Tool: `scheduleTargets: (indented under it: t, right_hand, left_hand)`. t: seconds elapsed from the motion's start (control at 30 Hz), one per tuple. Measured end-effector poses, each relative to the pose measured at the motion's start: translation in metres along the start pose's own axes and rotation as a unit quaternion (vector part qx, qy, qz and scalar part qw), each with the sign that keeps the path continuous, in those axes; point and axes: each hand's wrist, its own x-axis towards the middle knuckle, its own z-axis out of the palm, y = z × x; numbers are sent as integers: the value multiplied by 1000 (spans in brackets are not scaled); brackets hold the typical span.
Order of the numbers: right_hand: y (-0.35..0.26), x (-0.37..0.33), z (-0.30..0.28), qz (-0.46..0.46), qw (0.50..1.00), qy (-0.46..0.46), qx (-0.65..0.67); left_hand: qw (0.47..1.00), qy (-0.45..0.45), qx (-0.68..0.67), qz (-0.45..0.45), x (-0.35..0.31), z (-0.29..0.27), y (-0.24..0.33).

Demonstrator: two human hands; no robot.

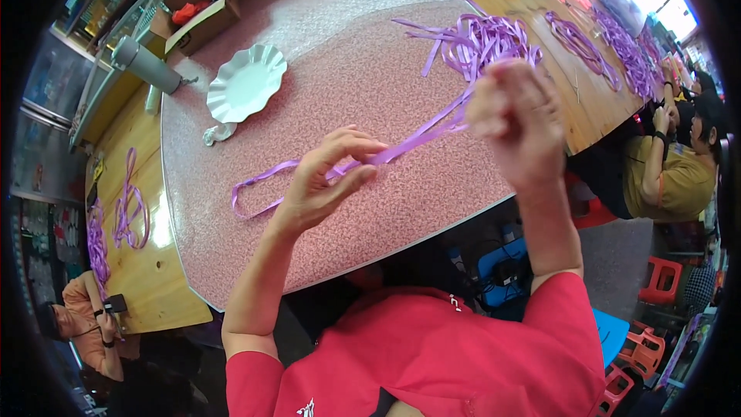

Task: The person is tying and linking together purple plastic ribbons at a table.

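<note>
A long purple lanyard strap (421,137) stretches diagonally over the pink speckled table. My left hand (328,174) has it between curved fingers and thumb, and a loose loop of the strap lies on the tabletop to the left of the wrist. Toward its upper right end the strap reaches my right hand (521,123), raised above the table and smeared by motion. The right fingers look bent, but whether they grip the strap is unclear. Just beyond that hand lies a tangled pile of purple straps (490,40), partly hidden by it.
A white wavy-edged dish (248,83) sits left of centre, near a grey bottle (145,63) and an open cardboard box (202,17). More purple straps lie on wooden tables (158,278) at both sides. People sit at far left and right (671,177); red stools (660,278) stand right.
</note>
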Motion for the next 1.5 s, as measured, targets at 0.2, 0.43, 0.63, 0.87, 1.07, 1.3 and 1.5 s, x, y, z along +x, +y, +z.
scheduleTargets:
  t: [0.2, 0.43, 0.63, 0.87, 1.07, 1.3, 1.5]
  right_hand:
    - [-11, 2, -105, 6, 991, 98, 94]
    - [8, 2, -200, 49, 977, 200, -62]
    - [44, 17, -165, -159, 588, 123, -783]
    - [90, -11, 56, -65, 884, -254, -386]
    - [99, -7, 51, 127, 905, -290, -284]
    - [99, -7, 27, 239, 898, -250, -273]
    - [107, -13, 77, -109, 854, -231, -453]
  left_hand:
    - [974, 22, -117, -192, -41, -28, -11]
    - [931, 5, -141, -337, -95, -77, -2]
    - [943, 8, -18, -332, -99, -69, 9]
    - [955, -58, -25, -289, -61, -39, 34]
    - [947, -11, -30, -318, -75, -52, 41]
    - [944, 130, -91, -289, -105, -56, 29]
    - [937, 147, -115, -296, -92, -33, 27]
